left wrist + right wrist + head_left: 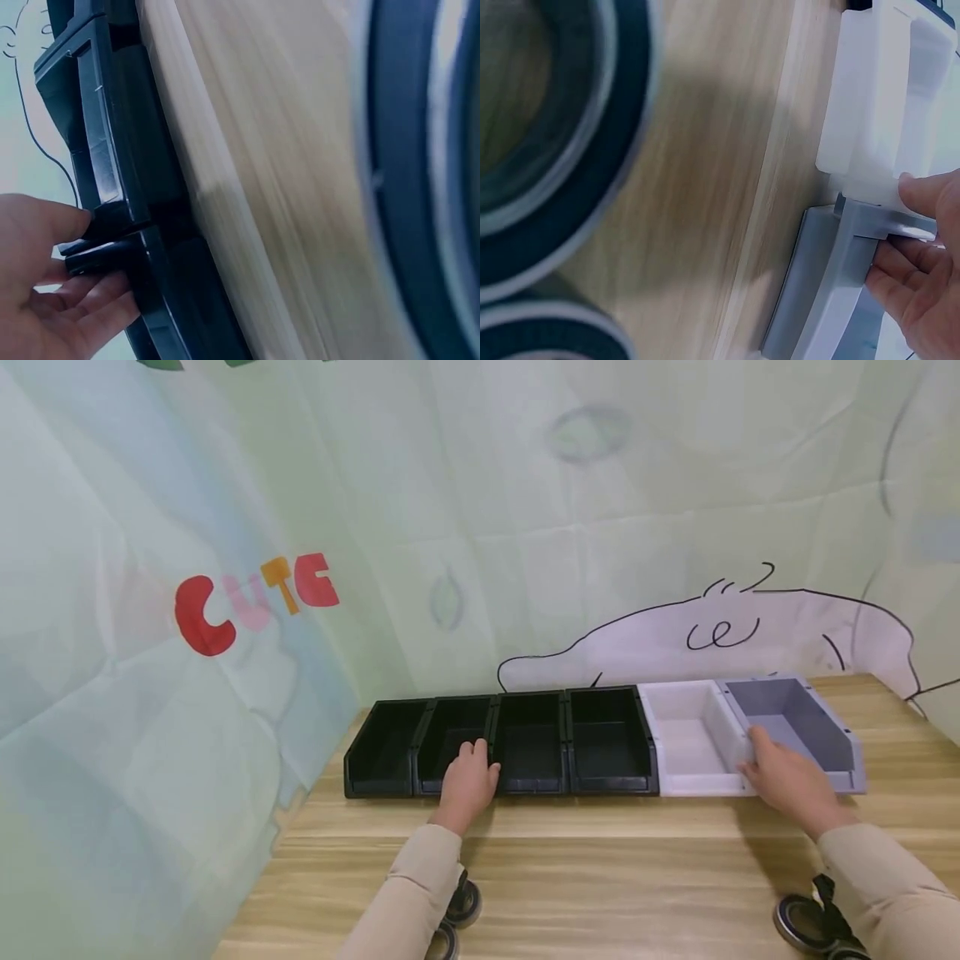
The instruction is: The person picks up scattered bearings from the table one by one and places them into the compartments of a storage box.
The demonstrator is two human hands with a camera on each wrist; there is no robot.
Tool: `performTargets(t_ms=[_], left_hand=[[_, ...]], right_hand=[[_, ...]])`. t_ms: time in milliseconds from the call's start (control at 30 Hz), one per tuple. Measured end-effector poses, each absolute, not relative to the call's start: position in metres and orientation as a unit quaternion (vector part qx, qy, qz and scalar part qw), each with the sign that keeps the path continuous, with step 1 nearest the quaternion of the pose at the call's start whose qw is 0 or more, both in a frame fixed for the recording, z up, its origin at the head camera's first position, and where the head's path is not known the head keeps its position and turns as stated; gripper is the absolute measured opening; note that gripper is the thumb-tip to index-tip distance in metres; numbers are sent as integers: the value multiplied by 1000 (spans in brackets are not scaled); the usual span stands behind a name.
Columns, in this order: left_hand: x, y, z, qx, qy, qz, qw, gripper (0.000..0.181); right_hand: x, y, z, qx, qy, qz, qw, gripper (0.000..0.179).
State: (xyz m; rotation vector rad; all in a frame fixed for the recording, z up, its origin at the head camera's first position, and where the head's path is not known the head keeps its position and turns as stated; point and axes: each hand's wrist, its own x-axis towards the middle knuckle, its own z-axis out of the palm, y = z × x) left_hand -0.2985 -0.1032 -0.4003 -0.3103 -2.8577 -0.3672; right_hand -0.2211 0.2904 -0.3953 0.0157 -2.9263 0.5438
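Left grip [469, 782], right grip [792, 783], bin walls [112, 256] within

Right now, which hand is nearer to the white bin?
Right: the right hand grips the adjoining walls of the white bin and grey bin. The left hand is farther off, gripping where two black bins meet.

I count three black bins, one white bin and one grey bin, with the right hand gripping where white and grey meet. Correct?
Not three: the head view shows four black bins. The rest stands: one white bin, one grey bin, right hand gripping where they meet.
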Motion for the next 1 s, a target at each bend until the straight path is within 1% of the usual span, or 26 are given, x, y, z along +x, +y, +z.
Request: performTargets(t_ms=[167, 300, 567, 667, 867, 1000], left_hand=[[-291, -100, -398, -112, -978, -121, 128, 40], [-286, -100, -399, -120, -978, -115, 125, 40], [-281, -96, -401, -136, -974, -114, 138, 38], [-279, -95, -401, -136, -974, -115, 138, 38], [-271, -94, -402, -126, -977, -117, 130, 41], [-268, -94, -402, -134, -974, -115, 142, 40]], right_hand=[[-215, 294, -393, 16, -980, 178, 93, 36], [-208, 297, -395, 14, -981, 172, 94, 37], [-196, 301, -398, 6, -983, 166, 82, 37], [-194, 303, -399, 7, -982, 167, 88, 37], [-188, 305, -400, 12, -981, 165, 100, 44], [-186, 306, -400, 9, -981, 165, 103, 48]])
